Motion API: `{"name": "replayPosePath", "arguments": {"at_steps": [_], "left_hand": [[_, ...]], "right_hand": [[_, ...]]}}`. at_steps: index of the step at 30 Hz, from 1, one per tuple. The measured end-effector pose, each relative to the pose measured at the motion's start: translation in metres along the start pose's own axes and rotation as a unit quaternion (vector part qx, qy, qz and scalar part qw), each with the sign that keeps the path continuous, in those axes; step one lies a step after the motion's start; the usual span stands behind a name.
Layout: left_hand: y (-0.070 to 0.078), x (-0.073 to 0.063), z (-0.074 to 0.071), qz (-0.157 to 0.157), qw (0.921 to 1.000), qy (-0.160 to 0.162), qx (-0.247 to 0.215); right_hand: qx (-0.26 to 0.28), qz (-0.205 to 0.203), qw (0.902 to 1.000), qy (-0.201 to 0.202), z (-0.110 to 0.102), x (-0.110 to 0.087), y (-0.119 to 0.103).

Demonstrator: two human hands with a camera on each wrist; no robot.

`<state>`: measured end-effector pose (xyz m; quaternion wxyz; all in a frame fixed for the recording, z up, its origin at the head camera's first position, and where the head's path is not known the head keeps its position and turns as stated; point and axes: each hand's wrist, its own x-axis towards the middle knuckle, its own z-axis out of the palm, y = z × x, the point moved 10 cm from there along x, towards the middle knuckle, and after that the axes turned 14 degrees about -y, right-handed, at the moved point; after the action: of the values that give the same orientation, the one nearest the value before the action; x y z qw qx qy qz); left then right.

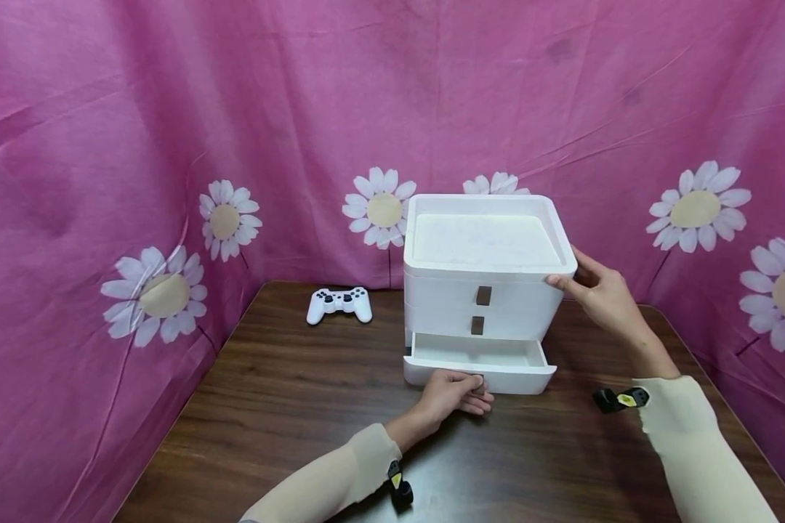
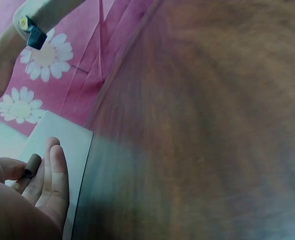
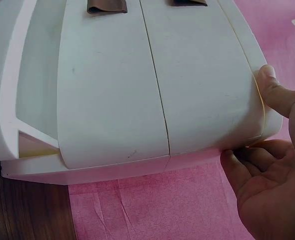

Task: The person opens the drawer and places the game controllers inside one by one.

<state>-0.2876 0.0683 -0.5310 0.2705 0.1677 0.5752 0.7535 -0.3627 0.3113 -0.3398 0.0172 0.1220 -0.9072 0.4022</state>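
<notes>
A white drawer unit (image 1: 425, 305) with a shallow tray top stands on the table. Its bottom drawer (image 1: 517, 381) is pulled out, and the inside that shows is bare. Between thumb and fingers, my left hand (image 1: 448, 396) pinches the brown pull tab (image 2: 32, 165) at that drawer's front. Two upper drawers are closed, each with a brown tab (image 1: 483, 296). At the unit's upper right corner, my right hand (image 1: 598, 294) grips the edge, thumb on the front and fingers (image 3: 237, 172) along the side.
A white game controller (image 1: 339, 303) lies on the brown wooden table (image 1: 288, 407), left of the unit. Behind the table hangs a pink cloth (image 1: 301, 109) with white daisies. Each sleeve carries a small black strap (image 1: 399, 487) near the wrist.
</notes>
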Motion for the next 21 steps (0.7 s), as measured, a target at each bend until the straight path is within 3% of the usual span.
{"name": "replayPosePath", "arguments": {"at_steps": [8,21], "left_hand": [[-0.004,-0.018,0.007,-0.014,0.9999,-0.006,0.002],[-0.01,-0.039,0.016,-0.01,0.9998,-0.014,0.009]], "right_hand": [[0.002,0.01,0.9999,-0.003,0.001,-0.002,-0.001],[0.02,0.004,0.9998,-0.006,0.001,-0.004,-0.002]]}}
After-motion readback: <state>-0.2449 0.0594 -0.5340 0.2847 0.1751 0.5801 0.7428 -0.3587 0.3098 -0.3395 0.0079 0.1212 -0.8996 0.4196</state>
